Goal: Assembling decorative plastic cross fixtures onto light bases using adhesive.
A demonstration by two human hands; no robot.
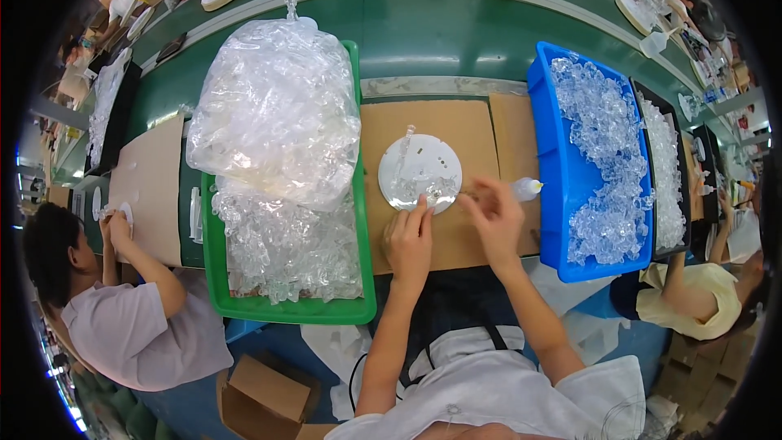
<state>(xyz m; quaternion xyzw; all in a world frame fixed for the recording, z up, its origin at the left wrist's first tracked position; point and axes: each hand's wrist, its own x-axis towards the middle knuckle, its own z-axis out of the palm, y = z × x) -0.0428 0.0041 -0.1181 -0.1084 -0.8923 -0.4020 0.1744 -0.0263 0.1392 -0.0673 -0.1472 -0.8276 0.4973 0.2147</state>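
— Looking down, what do you have at the hands?

— I see a round white disc [419, 171] lying flat on the cardboard sheet [456, 126] on the table [432, 41]. My left hand [410, 240] presses fingertips on the disc's near edge, its grip closed down on the rim. My right hand [495, 216] sits just right of the disc, pinching a small clear piece I can barely make out.

— Which hand is nearer?

— Left touches it; the disc lies left and slightly far of the right. A clear stem stands on the disc's far-left part. Green bin [285, 310] left, blue bin [554, 195] right.
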